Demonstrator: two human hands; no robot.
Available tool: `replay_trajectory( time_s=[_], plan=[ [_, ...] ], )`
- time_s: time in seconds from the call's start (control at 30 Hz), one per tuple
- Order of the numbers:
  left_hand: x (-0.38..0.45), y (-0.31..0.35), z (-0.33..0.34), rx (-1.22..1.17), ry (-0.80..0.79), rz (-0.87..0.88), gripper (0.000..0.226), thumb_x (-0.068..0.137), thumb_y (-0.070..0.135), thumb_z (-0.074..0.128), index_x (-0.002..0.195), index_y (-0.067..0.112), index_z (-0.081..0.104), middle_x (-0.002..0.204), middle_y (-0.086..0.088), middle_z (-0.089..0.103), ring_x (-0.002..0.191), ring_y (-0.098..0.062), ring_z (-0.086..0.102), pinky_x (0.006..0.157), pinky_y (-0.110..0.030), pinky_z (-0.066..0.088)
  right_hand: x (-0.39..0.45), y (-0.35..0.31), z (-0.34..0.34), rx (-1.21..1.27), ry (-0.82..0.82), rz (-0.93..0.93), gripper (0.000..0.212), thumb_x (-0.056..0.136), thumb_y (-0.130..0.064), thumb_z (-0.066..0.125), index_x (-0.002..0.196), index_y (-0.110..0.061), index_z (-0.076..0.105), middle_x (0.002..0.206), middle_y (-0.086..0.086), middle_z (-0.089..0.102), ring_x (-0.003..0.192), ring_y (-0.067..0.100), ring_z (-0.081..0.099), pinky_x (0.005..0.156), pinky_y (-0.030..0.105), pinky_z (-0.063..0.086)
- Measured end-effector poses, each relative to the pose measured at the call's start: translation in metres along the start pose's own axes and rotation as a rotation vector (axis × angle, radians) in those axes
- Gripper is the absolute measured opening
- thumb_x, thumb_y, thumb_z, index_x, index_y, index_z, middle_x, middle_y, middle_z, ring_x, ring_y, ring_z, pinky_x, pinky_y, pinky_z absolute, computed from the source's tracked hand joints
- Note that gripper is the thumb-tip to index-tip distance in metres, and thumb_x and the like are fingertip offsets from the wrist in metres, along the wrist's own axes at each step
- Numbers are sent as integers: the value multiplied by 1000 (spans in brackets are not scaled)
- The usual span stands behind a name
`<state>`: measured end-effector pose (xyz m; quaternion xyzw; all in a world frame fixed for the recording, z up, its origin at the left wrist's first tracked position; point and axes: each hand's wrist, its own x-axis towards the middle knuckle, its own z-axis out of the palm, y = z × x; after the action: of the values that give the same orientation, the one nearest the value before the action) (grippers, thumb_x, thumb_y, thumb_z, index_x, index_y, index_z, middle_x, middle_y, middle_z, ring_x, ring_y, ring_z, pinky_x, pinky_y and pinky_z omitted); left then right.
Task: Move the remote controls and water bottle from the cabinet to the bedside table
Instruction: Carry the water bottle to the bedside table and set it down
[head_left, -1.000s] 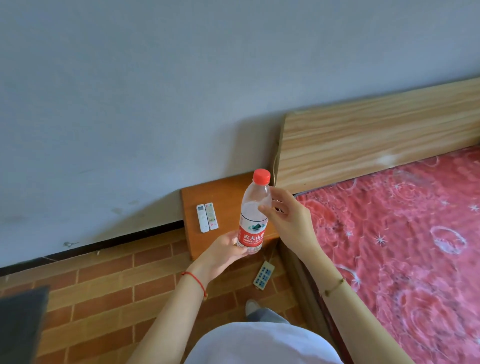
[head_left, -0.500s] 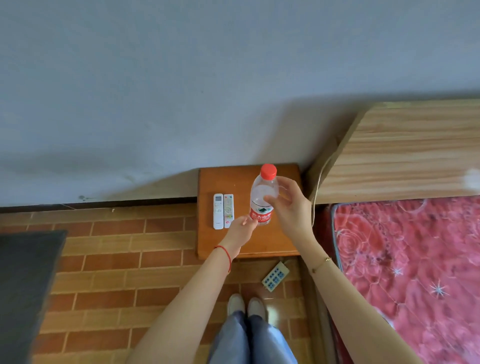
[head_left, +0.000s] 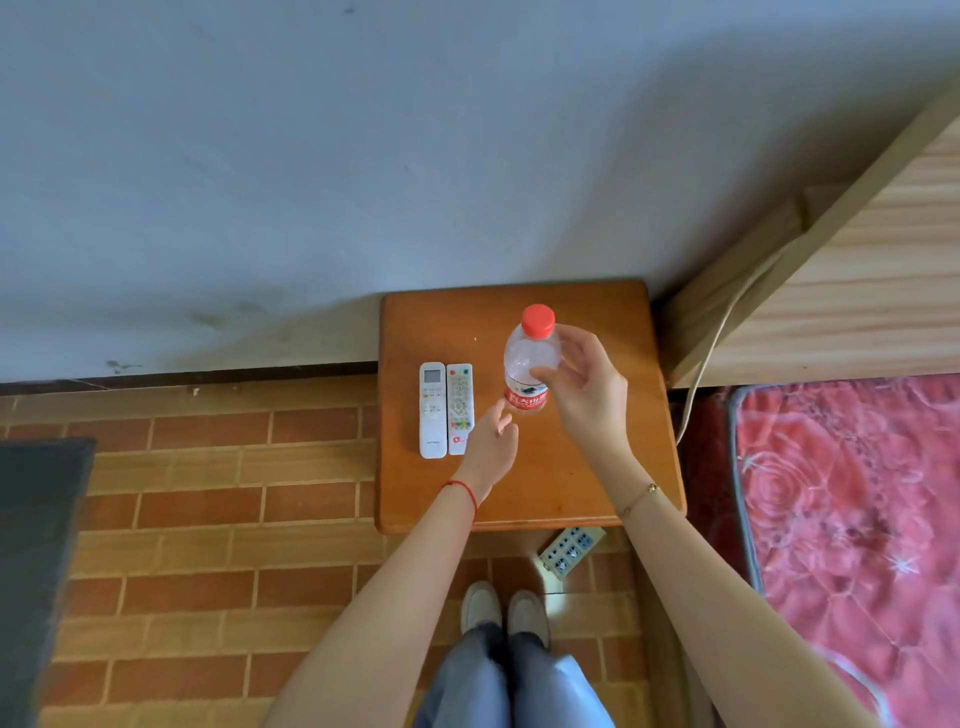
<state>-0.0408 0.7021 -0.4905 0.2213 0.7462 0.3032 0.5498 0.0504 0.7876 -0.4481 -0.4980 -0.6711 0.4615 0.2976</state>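
A clear water bottle (head_left: 525, 361) with a red cap and red label stands upright on the orange-brown bedside table (head_left: 597, 467). My right hand (head_left: 584, 387) holds its upper body between thumb and fingers. My left hand (head_left: 492, 441) hovers just below and left of the bottle's base, fingers relaxed, touching nothing. Two white remote controls lie side by side on the table's left part: one with a small screen (head_left: 432, 410) and one with coloured buttons (head_left: 460, 408).
A grey wall rises behind the table. A wooden headboard (head_left: 857, 291) and a red patterned mattress (head_left: 852, 509) are to the right, with a cable (head_left: 711, 343) between. A power strip (head_left: 569, 551) lies on the brick floor by my shoes. A dark object (head_left: 36, 561) fills the left edge.
The bottle has been brought down onto the table beside the remotes. My left hand has let go of its base and drawn back a little. The view has tilted down over the table.
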Motion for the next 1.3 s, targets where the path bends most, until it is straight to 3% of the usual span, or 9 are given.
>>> replay_trajectory(
  time_s=[0.4, 0.57, 0.73, 0.87, 1.03, 1.13, 1.3],
  plan=[
    [12, -24, 10, 117, 36, 85, 58, 101, 6, 33, 156, 14, 16, 161, -6, 26, 148, -20, 26, 119, -33, 21, -3, 23, 11, 10, -36, 5, 47, 81, -9, 73, 124, -12, 56, 122, -2, 65, 114, 5, 59, 90, 9, 47],
    [4, -27, 10, 253, 62, 166, 57, 101, 6, 38, 155, 14, 18, 161, -3, 26, 149, -17, 24, 114, -21, 16, -15, 25, 6, -17, -54, -22, 50, 82, -10, 73, 129, -12, 54, 126, 1, 64, 118, 10, 59, 98, 17, 48],
    [-9, -31, 5, 462, 72, 191, 55, 103, 8, 38, 155, 15, 20, 161, -1, 26, 147, -16, 28, 114, -23, 25, -20, 27, -1, -170, -81, -6, 58, 84, -21, 73, 137, -17, 49, 135, -1, 59, 125, 13, 54, 104, 21, 41],
    [-32, -28, -5, 629, 93, 198, 56, 103, 9, 38, 155, 15, 18, 162, 0, 23, 147, -16, 29, 113, -26, 33, -31, 19, -13, -296, -122, 8, 60, 85, -21, 72, 139, -13, 46, 142, 4, 53, 133, 20, 47, 109, 35, 40],
    [-80, -14, -25, 771, 133, 220, 60, 101, 8, 42, 155, 17, 17, 162, -1, 23, 133, -21, 50, 97, -30, 54, -50, -7, -37, -425, -295, 114, 66, 87, -28, 68, 144, -12, 38, 151, 6, 39, 147, 23, 22, 117, 37, 22],
    [-115, -2, -40, 813, 186, 256, 58, 101, 11, 46, 154, 16, 23, 158, -4, 31, 138, -20, 45, 102, -33, 51, -64, -34, -56, -498, -351, 106, 68, 87, -32, 68, 144, -13, 37, 153, 6, 37, 148, 23, 15, 118, 37, 18],
    [-182, 27, -63, 833, 282, 341, 55, 99, 14, 51, 150, 16, 33, 153, -5, 39, 141, -18, 39, 113, -33, 38, -91, -89, -90, -572, -350, 36, 67, 88, -34, 66, 144, -13, 37, 151, 7, 38, 147, 25, 19, 119, 40, 21]
  ],
)
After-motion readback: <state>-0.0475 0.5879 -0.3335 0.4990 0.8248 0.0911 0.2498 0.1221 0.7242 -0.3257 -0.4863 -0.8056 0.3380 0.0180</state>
